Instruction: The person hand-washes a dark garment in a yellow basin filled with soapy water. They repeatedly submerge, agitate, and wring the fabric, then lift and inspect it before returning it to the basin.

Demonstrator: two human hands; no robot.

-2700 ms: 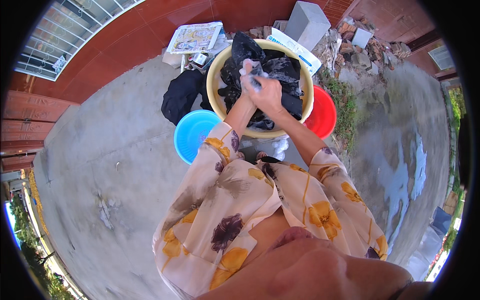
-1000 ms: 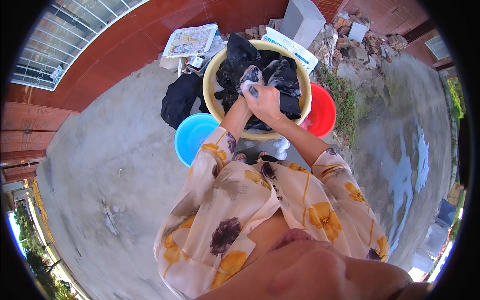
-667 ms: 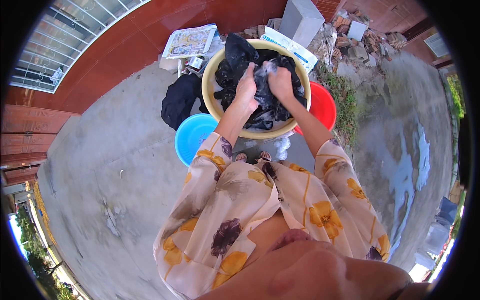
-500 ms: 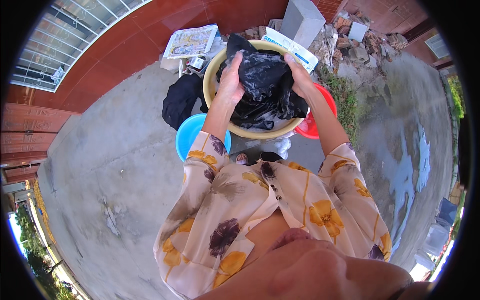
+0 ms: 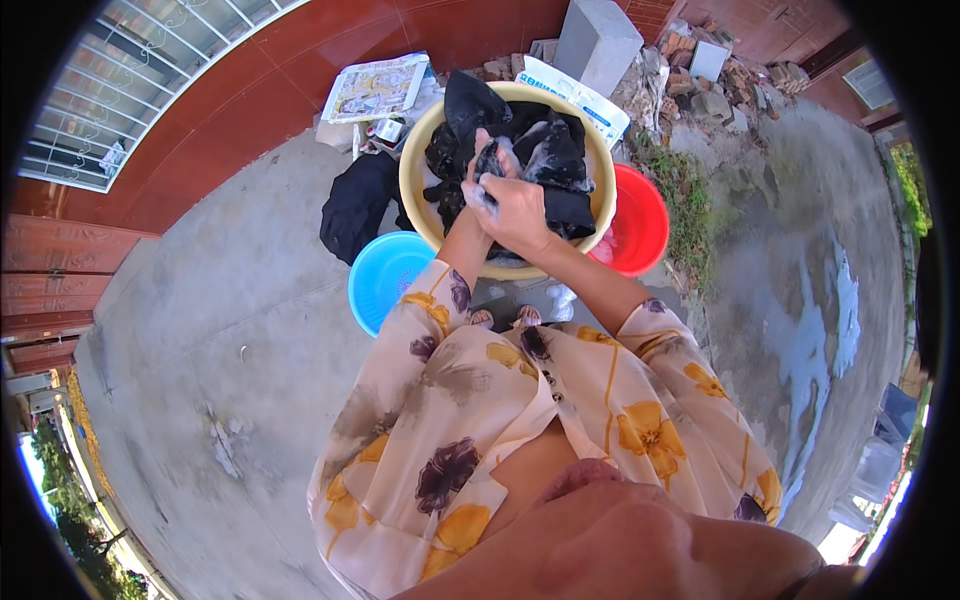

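Note:
A yellow wash basin (image 5: 420, 150) stands on the concrete in front of me, full of wet black clothes (image 5: 555, 160). Both my hands are over its middle, pressed together on one black garment. My right hand (image 5: 520, 212) lies on top, fingers closed around the cloth. My left hand (image 5: 488, 160) is mostly hidden under the cloth and the right hand; its fingers are clenched on the same soapy garment.
A blue basin (image 5: 385, 280) sits at the near left of the yellow one and a red basin (image 5: 640, 220) at its right. A black cloth heap (image 5: 355, 205) lies on the ground at left. Rubble, a grey block (image 5: 597, 40) and a red wall are behind.
Half a second ago my hands were apart, lifting the black garment above the basin. Now they have come together low over the basin's middle, bunching the cloth.

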